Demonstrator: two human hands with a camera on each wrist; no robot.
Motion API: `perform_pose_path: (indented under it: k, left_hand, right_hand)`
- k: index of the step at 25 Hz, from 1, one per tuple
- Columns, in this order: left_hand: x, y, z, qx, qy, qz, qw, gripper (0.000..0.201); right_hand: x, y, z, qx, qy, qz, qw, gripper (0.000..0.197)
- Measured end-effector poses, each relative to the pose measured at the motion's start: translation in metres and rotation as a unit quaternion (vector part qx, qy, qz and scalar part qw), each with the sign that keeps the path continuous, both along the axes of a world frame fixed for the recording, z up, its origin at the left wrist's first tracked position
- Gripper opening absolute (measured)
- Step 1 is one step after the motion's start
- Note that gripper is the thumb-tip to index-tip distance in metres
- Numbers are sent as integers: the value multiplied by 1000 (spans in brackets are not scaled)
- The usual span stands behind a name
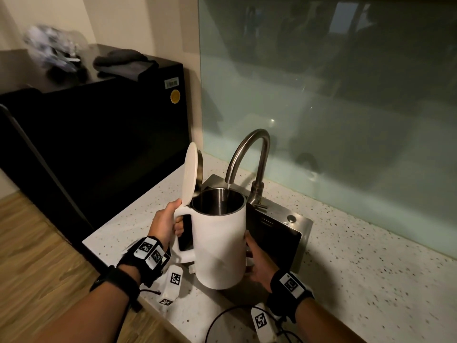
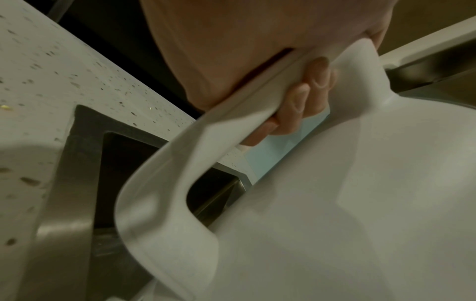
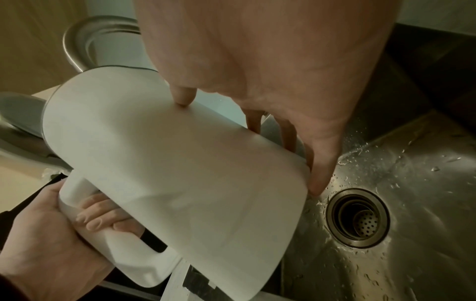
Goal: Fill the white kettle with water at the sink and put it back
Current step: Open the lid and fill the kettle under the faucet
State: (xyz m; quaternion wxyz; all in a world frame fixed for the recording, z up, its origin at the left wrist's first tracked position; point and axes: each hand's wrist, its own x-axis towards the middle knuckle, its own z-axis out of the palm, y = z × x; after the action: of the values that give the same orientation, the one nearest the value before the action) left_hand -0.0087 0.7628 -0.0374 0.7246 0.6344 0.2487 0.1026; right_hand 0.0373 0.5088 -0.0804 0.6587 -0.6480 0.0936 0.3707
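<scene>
I hold the white kettle [image 1: 217, 243] over the steel sink [image 1: 284, 233], its lid [image 1: 190, 172] hinged upright. A thin stream of water falls from the curved faucet [image 1: 249, 154] into the kettle's steel interior. My left hand [image 1: 164, 224] grips the handle [image 2: 206, 142], fingers [image 2: 304, 97] curled through it. My right hand [image 1: 257, 263] supports the kettle's lower right side. In the right wrist view its thumb and straight fingers [image 3: 319, 173] press on the kettle body [image 3: 180, 163], above the wet basin and drain [image 3: 358, 218]. The water level inside is hidden.
A black cabinet [image 1: 99, 134] with a dark folded cloth [image 1: 123, 63] stands to the left of the speckled countertop [image 1: 371, 280]. A glass backsplash [image 1: 321, 107] runs behind the sink. A black cable [image 1: 222, 323] lies near the counter's front edge. Wooden floor [image 1: 37, 243] is at left.
</scene>
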Motion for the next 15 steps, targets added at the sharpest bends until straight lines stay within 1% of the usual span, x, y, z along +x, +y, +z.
perform_pose_path:
  k: [3,6,9,12,13,15]
  left_hand:
    - [0,-2,1,8,6,13,1000,47]
    - [2,-7,2,10,13,28,999,46]
    - [2,-6,-1,4,13,38,999,45]
    - [-4,-12,-11,-13,33,39,999,45]
    - [-6,-15,-13,-19,35,42,998,44]
    - [-4,-19,-12,-23,24,40,999,43]
  right_hand:
    - [5,1,-9,-13,-7,11,1000,79]
    - [8,1,-12,-28,-18,36,999,70]
    - [15,-3,-20,-37,-17,41,998,77]
    - [15,-7,-19,-41,-24,58,997,72]
    - [13,-10,-19,-39,-30,53,997,72]
    - [12,-16,-23,-18,-26,7,999,70]
